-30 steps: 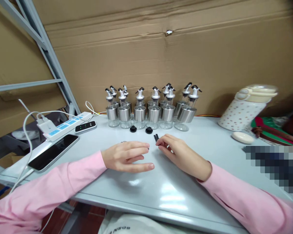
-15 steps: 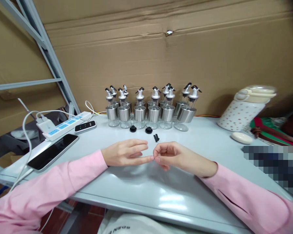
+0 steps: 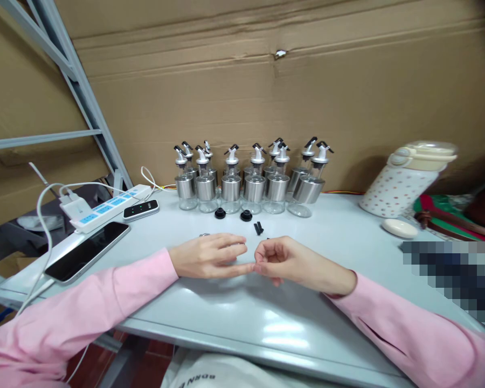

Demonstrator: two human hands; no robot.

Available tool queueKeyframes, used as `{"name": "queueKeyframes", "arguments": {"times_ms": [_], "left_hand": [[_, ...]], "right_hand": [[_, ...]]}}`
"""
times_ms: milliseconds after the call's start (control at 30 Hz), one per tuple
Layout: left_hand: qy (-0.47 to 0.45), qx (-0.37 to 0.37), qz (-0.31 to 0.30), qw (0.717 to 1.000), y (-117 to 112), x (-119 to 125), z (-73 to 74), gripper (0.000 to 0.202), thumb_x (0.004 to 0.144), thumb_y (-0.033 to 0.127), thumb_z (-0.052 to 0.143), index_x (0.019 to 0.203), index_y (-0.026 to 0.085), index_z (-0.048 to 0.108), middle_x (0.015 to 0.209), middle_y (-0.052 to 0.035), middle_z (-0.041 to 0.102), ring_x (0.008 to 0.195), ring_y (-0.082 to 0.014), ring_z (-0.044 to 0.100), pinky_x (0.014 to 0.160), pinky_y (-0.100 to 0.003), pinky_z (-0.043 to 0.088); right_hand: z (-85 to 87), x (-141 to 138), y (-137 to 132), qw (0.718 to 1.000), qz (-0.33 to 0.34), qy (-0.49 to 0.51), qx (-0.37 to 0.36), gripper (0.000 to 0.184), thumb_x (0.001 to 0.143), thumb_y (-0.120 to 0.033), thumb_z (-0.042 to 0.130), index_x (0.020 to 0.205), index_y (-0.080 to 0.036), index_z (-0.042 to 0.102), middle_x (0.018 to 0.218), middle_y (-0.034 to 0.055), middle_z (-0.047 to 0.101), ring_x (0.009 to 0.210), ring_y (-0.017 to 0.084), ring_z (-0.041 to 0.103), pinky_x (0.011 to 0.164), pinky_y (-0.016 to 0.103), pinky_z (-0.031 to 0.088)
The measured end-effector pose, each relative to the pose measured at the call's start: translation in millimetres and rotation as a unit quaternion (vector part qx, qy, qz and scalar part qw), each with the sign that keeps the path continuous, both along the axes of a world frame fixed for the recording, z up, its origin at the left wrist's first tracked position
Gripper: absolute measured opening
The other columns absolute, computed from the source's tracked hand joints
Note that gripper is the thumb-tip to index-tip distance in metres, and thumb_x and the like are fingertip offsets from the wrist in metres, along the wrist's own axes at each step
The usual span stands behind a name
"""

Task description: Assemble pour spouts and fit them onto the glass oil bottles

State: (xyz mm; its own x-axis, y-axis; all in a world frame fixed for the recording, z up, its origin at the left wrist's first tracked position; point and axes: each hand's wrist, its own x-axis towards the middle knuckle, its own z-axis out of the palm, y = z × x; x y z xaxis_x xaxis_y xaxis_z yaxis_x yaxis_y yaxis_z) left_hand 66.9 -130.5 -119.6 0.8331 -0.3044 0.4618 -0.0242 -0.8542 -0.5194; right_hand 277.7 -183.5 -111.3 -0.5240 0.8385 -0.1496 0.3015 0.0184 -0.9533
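My left hand (image 3: 210, 256) stretches palm down over the table, its fingers extended and slightly apart. Its index fingertip meets my right hand (image 3: 281, 261), which is curled with thumb and index finger pinched together. Anything in that pinch is hidden or too small to make out. Just beyond the hands lie a black stopper (image 3: 220, 213), a second black stopper (image 3: 246, 215) and small black strip-like pieces (image 3: 258, 228). A bit of a shiny round thing (image 3: 204, 235) peeks out behind my left hand; most of it is covered.
Several glass-and-steel oil bottles (image 3: 254, 188) with pour spouts line the back, against a cardboard wall (image 3: 226, 97). On the left are a phone (image 3: 88, 252), a power strip (image 3: 113, 207) and a small black device (image 3: 141, 209). A dotted tumbler (image 3: 402, 186) and white oval object (image 3: 400, 228) occupy the right.
Both hands have shifted very slightly, with the fingertips still meeting. A bit of a shiny round thing now shows behind my left hand. The bottles and stoppers have stayed put.
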Motion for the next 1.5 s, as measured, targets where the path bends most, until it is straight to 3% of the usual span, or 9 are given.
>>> {"name": "queueKeyframes", "arguments": {"times_ms": [233,600,833,1000,1100,1267,1500], "left_hand": [[0.010,0.008,-0.009,1.000,-1,-1,-0.8,0.028,0.080,0.014,0.056,0.108,0.013,0.056,0.092,-0.0088,0.061,0.101,-0.0261,0.058,0.082,-0.035,0.054],[-0.037,-0.001,0.074,0.997,-1,-3,-5.7,0.044,0.081,0.006,0.053,0.121,0.022,0.048,0.104,-0.0076,0.055,0.110,-0.0224,0.052,0.086,-0.034,0.053],[-0.090,-0.041,0.041,0.994,-5,-2,-0.6,0.039,0.079,0.001,0.054,0.115,0.017,0.051,0.103,-0.0080,0.053,0.111,-0.0222,0.051,0.085,-0.032,0.054],[-0.077,-0.034,0.015,0.996,-6,-2,0.0,0.040,0.078,0.000,0.054,0.113,0.018,0.052,0.105,-0.0076,0.054,0.112,-0.0232,0.050,0.087,-0.033,0.053],[-0.070,-0.043,0.020,0.996,-7,-1,-1.7,0.038,0.079,0.001,0.052,0.113,0.018,0.052,0.108,-0.0081,0.054,0.114,-0.0221,0.049,0.087,-0.033,0.053],[-0.060,-0.049,0.008,0.997,-9,0,-1.7,0.040,0.079,0.001,0.053,0.115,0.016,0.052,0.108,-0.0101,0.053,0.114,-0.0245,0.048,0.088,-0.034,0.052],[-0.059,-0.056,-0.023,0.996,-12,4,-1.3,0.034,0.082,0.006,0.050,0.115,0.014,0.050,0.108,-0.0118,0.054,0.114,-0.0254,0.049,0.089,-0.033,0.051]], "right_hand": [[0.2,1,0,0.999,0.029,0.005,-0.031,0.022,0.066,-0.033,0.064,0.064,-0.014,0.052,0.047,-0.0062,0.048,0.042,0.005,0.041,0.046,0.019,0.032],[20.1,1,-7,1.000,0.023,0.014,0.015,0.024,0.075,-0.034,0.055,0.063,-0.016,0.048,0.047,-0.0056,0.046,0.043,0.005,0.038,0.047,0.021,0.030],[17.5,4,-7,0.995,0.074,0.067,-0.023,0.030,0.071,-0.041,0.061,0.066,-0.015,0.048,0.050,-0.0054,0.046,0.044,0.005,0.041,0.047,0.021,0.031],[8.0,1,-2,0.996,0.005,0.088,0.010,0.034,0.074,-0.043,0.059,0.086,-0.012,0.056,0.056,-0.0044,0.049,0.047,0.006,0.043,0.048,0.021,0.032],[3.5,-1,0,0.996,-0.001,0.092,0.019,0.042,0.075,-0.043,0.058,0.100,-0.009,0.056,0.058,-0.0040,0.049,0.048,0.006,0.043,0.049,0.021,0.034],[0.3,-6,-2,0.994,0.029,0.096,0.034,0.042,0.077,-0.046,0.055,0.099,-0.010,0.059,0.061,-0.0032,0.048,0.049,0.005,0.041,0.049,0.021,0.033],[-1.1,-10,-2,0.992,-0.028,0.119,0.009,0.047,0.073,-0.049,0.059,0.098,-0.010,0.059,0.060,-0.0035,0.048,0.049,0.005,0.041,0.048,0.020,0.031]]}}
